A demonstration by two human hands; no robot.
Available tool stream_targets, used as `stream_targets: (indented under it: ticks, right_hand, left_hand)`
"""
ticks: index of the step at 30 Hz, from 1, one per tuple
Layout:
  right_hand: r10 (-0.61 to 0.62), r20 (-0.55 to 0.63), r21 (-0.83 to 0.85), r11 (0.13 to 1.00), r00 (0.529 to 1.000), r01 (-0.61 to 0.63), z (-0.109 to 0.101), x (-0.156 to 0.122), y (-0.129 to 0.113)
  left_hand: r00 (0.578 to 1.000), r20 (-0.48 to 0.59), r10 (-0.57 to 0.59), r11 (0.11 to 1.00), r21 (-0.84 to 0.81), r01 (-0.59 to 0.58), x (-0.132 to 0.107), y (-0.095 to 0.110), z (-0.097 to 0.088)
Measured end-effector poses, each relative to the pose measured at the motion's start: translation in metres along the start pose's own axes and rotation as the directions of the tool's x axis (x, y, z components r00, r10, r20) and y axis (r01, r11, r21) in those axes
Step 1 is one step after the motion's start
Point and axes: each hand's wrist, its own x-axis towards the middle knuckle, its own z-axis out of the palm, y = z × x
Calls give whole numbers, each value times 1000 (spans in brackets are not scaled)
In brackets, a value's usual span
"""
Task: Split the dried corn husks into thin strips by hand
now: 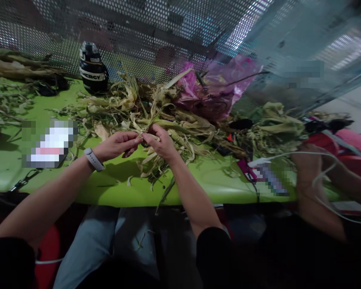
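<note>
My left hand (pixel 120 144) and my right hand (pixel 161 143) meet over the green table (pixel 108 192), fingertips almost touching. Both pinch a piece of pale, withered plant stalk (pixel 153 114); its exact kind is unclear. Part of it is hidden behind my fingers. Around and beyond my hands spreads a loose heap of dried yellow-green leaves and stems (pixel 117 100). Thin leaf strips (pixel 150 170) lie just below my right hand, toward the table's front edge. A pale-banded watch (pixel 94 159) circles my left wrist.
A black bottle (pixel 93 72) stands behind the heap, near a perforated metal screen (pixel 138 36). A pink plastic bag (pixel 219 88) sits among the leaves. A blurred phone (pixel 52 144) lies left. At right are a white cable (pixel 282 154) and another person's arm (pixel 311 188).
</note>
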Motion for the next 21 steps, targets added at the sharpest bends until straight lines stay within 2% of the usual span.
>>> stream_targets:
  ticks: [4,7,10,14,17,21]
  right_hand:
    - [26,-11,44,999,1000,-25,3,1,2]
    - [62,-39,100,993,997,-58,6,0,1]
    - [98,-70,192,978,993,-83,3,1,1]
    - [58,-238,284,959,969,13,-9,8,10]
    - [79,-364,248,969,928,14,-15,13,20]
    - [139,-438,148,986,888,-82,-17,18,34]
  left_hand:
    - [998,-45,39,985,167,-31,0,-3,-1]
    - [994,-73,77,972,227,-58,1,-5,-2]
    - [971,-189,143,984,131,-120,3,-4,-6]
    - [867,-468,169,963,-111,-248,5,-2,-14]
    - [833,-540,119,935,-221,-276,6,0,-20]
    - [797,-600,67,925,-263,-276,7,-1,-26]
